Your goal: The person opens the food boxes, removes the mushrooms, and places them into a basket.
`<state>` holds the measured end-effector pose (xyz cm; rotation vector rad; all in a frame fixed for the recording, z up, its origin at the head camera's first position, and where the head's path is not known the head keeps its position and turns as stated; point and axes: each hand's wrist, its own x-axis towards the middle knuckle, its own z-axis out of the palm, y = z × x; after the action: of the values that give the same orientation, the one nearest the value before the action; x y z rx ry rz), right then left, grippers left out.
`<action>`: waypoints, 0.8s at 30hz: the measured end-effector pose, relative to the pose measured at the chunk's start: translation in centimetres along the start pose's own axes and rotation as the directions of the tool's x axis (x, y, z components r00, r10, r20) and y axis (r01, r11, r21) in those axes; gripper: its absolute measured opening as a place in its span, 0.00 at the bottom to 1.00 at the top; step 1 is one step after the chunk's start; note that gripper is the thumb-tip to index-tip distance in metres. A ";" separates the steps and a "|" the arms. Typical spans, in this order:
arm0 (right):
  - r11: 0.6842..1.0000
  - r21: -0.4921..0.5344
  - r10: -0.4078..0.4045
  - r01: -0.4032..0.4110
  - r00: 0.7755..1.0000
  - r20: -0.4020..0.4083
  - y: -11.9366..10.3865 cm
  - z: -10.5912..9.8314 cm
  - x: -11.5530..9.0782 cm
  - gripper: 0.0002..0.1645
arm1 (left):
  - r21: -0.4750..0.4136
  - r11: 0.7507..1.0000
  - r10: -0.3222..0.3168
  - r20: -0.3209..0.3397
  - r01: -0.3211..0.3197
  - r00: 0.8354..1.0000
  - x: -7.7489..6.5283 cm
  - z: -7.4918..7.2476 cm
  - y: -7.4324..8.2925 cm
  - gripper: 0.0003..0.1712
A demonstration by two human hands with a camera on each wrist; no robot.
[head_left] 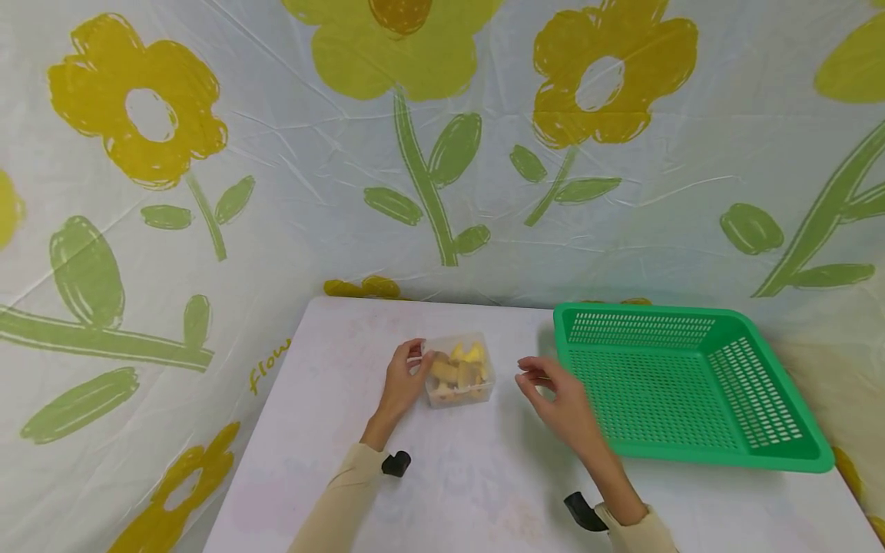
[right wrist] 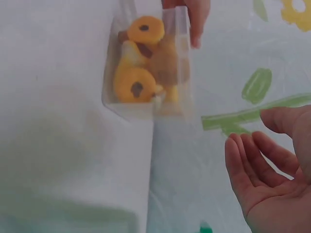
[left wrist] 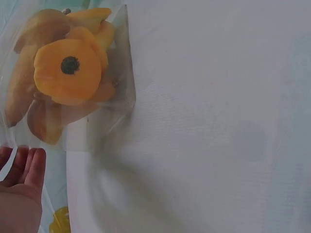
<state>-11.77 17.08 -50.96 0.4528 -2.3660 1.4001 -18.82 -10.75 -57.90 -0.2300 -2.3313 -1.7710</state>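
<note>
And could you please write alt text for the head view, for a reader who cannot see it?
A person's left hand grips a clear box of yellow items at a pale table; the empty right hand is between it and a green basket, before a flower-printed backdrop.

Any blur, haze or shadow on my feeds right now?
Head: bright, soft shadow beside the green basket; left wrist: dimmer, grey shadow next to the clear box; right wrist: hazy, the box's lower edge blurred.
</note>
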 end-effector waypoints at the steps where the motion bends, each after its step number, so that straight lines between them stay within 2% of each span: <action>1: 1.000 0.002 0.010 -0.010 1.000 -0.001 0.0 0.4 -0.1 0.16 | -0.014 1.000 -0.002 0.010 0.003 1.000 -0.1 0.0 -0.1 0.24; 5: 0.998 0.023 0.057 -0.057 0.998 -0.012 -0.3 1.8 -0.5 0.15 | -0.067 0.998 -0.013 0.053 0.016 0.999 -0.5 0.0 -0.2 0.24; 9: 0.989 0.102 0.104 -0.103 0.995 -0.001 -0.6 2.9 -0.9 0.12 | -0.119 0.993 -0.011 0.090 0.021 0.996 -0.9 0.1 -0.4 0.27; 15: 0.946 0.244 0.205 -0.211 0.978 0.050 0.1 4.4 -2.1 0.09 | -0.181 0.983 0.049 0.150 -0.022 0.987 -1.4 0.3 -1.1 0.37; 18: 0.914 0.319 0.248 -0.252 0.967 0.053 0.7 5.2 -2.9 0.09 | -0.160 0.987 0.050 0.211 -0.015 0.976 -1.7 0.2 -1.3 0.45; 21: 0.883 0.373 0.278 -0.284 0.958 0.071 1.2 6.1 -3.6 0.10 | -0.091 0.996 0.007 0.282 0.020 0.959 -2.0 -0.1 -1.3 0.55; 24: 0.859 0.388 0.314 -0.334 0.942 0.115 1.6 7.1 -4.1 0.12 | -0.037 0.999 -0.015 0.333 0.029 0.943 -2.5 -0.4 -1.1 0.63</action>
<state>-9.83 11.95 -57.21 0.1901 -2.2597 2.0729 -16.67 -11.46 -59.43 -0.5531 -2.5289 -1.9201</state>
